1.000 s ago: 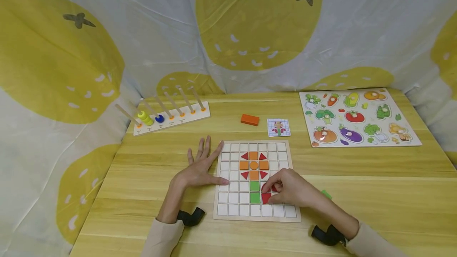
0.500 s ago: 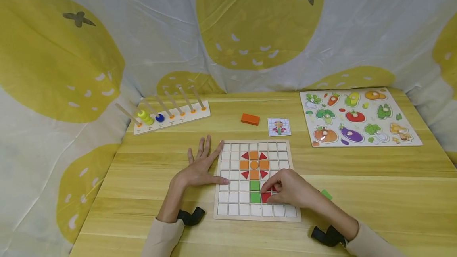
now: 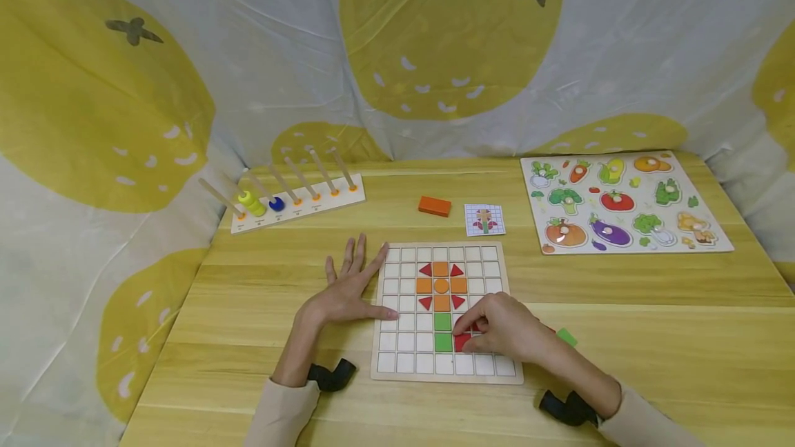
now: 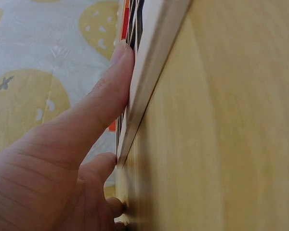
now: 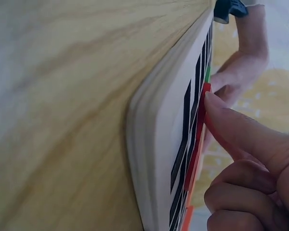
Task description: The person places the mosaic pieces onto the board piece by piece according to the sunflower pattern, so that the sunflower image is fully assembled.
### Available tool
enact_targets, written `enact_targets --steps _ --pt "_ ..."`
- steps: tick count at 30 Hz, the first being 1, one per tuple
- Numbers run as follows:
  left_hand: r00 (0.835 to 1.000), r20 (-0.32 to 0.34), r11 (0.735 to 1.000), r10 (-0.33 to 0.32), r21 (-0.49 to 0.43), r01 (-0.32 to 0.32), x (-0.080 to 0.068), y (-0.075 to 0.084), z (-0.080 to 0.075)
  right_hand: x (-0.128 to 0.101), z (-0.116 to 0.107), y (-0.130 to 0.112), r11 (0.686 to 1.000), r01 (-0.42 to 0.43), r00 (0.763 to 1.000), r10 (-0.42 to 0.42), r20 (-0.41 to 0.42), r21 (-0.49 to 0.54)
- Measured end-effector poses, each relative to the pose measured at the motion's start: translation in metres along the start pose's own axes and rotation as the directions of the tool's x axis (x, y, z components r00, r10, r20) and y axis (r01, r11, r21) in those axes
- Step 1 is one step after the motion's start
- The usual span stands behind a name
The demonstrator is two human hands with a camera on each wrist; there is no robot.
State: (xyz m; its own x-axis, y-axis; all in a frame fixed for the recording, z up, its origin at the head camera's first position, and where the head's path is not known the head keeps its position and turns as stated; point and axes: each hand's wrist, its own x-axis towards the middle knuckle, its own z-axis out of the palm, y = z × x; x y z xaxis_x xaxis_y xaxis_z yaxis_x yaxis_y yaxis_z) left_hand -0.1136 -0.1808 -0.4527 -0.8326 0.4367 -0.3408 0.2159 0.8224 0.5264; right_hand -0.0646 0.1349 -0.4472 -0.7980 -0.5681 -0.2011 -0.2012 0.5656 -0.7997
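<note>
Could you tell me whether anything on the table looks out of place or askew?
One small green piece lies loose on the table beside the grid board, behind the right hand, and an orange block sits alone beyond the board. Nothing looks spilled or damaged.

The surface (image 3: 652,323) is pale wood with a plain grain and a smooth, faintly satin finish. The grid board (image 3: 491,371) looks like light wood too, its edge showing thin layers in the right wrist view, with a matt white face. The red piece (image 3: 462,342) and the other tiles appear painted wood, smooth and matt. The vegetable puzzle (image 3: 714,243) has a glossy printed face. The peg rack (image 3: 298,209) carries bare wooden rods. The backdrop (image 3: 621,54) is thin, creased cloth. The sleeves (image 3: 279,412) are soft knit.
</note>
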Motion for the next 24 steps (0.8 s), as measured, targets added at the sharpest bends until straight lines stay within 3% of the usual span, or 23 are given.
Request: enact_targets --steps 17,24 --pt "1.000 0.000 1.000 0.000 0.006 0.000 0.000 0.000 0.000 0.004 -0.001 0.009 0.988 -0.029 0.999 0.022 0.048 0.154" --pt "1.000 0.003 1.000 -0.003 0.009 0.003 0.000 0.002 0.000 -0.008 -0.043 0.020 0.990 -0.044 0.999 0.044 0.000 0.137"
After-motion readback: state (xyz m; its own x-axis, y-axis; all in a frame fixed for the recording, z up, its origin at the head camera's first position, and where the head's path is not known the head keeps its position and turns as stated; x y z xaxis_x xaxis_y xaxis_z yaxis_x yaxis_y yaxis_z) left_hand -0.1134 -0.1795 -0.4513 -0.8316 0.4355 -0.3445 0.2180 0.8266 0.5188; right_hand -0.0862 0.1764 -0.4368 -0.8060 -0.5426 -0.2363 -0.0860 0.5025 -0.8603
